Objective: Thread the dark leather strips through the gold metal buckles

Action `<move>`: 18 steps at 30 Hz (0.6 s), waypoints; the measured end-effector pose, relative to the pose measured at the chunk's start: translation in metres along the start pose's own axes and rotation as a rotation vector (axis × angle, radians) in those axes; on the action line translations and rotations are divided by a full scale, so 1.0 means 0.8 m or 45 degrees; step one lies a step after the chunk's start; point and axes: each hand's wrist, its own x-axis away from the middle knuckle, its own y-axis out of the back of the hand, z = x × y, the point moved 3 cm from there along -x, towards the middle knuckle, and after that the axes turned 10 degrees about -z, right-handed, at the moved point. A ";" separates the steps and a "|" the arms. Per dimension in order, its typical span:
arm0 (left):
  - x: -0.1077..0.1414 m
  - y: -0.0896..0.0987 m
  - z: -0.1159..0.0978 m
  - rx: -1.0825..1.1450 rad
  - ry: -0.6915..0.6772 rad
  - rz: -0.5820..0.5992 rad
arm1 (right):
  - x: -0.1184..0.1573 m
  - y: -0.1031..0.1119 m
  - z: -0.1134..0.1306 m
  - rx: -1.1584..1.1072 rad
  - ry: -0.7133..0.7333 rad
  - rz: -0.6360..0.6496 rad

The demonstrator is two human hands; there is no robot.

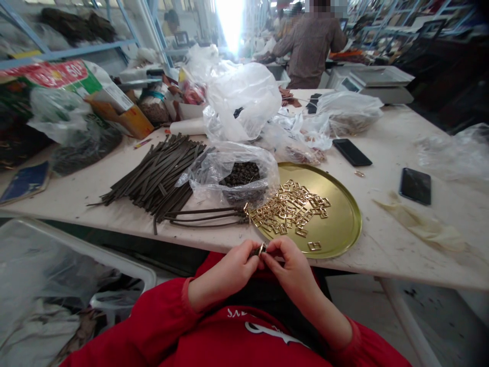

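Note:
My left hand (241,262) and my right hand (287,257) meet at the table's front edge, fingertips pinched together around a small gold buckle (262,249). Something dark, like a strap end, shows beside the buckle; the fingers hide most of it. Just beyond, a round gold tray (344,224) carries a heap of gold buckles (290,206). Left of the tray, a few dark straps (206,218) lie with buckles at their right ends. Behind those, an open clear plastic bag (194,176) holds small dark pieces (242,174).
A pile of dark flat strips (153,176) spreads over the left of the table (385,244). Two phones (352,152) (415,185) lie at the right. Plastic bags (244,99) and a scale (376,81) stand behind. A plastic bin (147,272) is at lower left. A person (311,48) stands beyond.

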 end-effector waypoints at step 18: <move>0.015 0.003 -0.007 0.302 0.142 -0.041 | 0.019 0.006 0.016 -0.002 0.311 -0.060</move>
